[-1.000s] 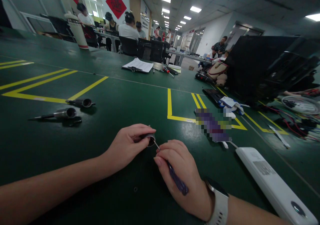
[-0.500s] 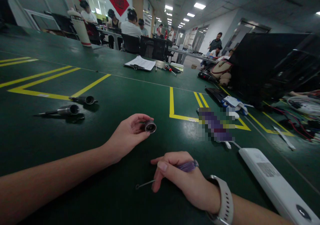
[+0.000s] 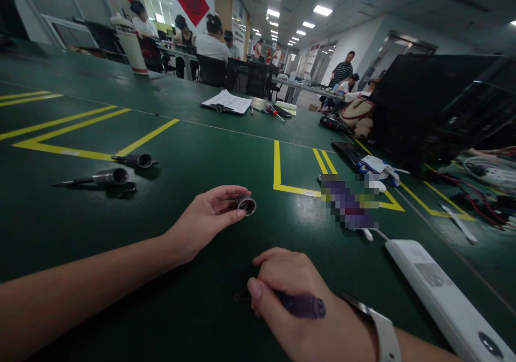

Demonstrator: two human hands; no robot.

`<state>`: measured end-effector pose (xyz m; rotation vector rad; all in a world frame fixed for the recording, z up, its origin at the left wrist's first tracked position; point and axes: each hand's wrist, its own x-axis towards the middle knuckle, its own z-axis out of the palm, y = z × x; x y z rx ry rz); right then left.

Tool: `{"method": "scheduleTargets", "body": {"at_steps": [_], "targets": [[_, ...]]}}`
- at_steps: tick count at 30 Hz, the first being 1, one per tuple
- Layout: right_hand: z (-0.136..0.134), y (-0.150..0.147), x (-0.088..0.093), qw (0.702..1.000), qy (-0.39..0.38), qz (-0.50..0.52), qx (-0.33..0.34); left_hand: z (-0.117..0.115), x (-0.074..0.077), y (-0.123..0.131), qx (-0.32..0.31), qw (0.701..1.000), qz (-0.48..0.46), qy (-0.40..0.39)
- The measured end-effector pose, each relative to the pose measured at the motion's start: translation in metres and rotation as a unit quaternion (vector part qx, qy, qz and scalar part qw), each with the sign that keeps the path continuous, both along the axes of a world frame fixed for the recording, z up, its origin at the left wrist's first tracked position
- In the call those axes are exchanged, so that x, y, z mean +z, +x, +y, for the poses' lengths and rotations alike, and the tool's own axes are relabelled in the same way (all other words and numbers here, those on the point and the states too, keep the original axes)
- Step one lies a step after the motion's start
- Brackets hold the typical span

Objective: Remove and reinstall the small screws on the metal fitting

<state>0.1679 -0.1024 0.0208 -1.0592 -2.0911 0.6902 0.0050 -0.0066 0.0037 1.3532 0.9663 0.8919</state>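
My left hand is closed around a short hollow metal cylinder, its round opening facing me. Lower and to the right, my right hand grips a purple-handled tool. The tool's thin metal shaft points left and ends in a small ring, dim against the dark tabletop; the fingers cover part of it. The two hands are apart, and the tool does not touch the cylinder. To the left lie a metal part with a cup-like end and a long pointed rod, and a second cupped metal part.
A small metal piece lies by the pointed part. Yellow tape marks the green table. At right are a white power strip, a pixelated purple object and a black monitor. A clipboard and bottle stand farther back.
My right hand has turned and come slightly lower and to the right, swinging the tool's handle toward me. My left hand has shifted the cylinder a little to the right.
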Motion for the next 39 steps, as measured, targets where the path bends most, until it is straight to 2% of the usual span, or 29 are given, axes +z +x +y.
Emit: {"method": "scheduleTargets", "body": {"at_steps": [4, 7, 12, 16, 23, 31, 39], "targets": [[0.0, -0.001, -0.008, 1.0, 0.028, -0.009, -0.008, -0.001, 0.001, 0.001, 0.011, 1.0, 0.001, 0.003], [0.003, 0.001, -0.016, 0.998, 0.055, 0.037, -0.013, -0.001, 0.001, 0.0, 0.005, 1.0, 0.01, -0.004], [0.005, 0.005, -0.017, 0.986, 0.103, 0.11, -0.078, -0.001, -0.002, -0.004, -0.009, 1.0, 0.007, -0.014], [0.006, 0.006, -0.017, 0.983, 0.091, 0.106, -0.118, -0.002, -0.003, -0.004, -0.011, 1.0, -0.004, -0.009], [0.009, 0.004, -0.02, 0.987, 0.072, 0.09, -0.112, -0.007, 0.002, -0.001, -0.016, 1.0, 0.011, 0.009], [0.009, 0.003, -0.017, 0.99, 0.075, 0.073, -0.097, -0.01, 0.0, -0.001, -0.033, 0.998, 0.024, 0.053], [0.009, 0.002, -0.017, 0.992, 0.076, 0.055, -0.089, -0.011, -0.003, 0.003, 0.016, 0.995, 0.016, 0.102]]}}
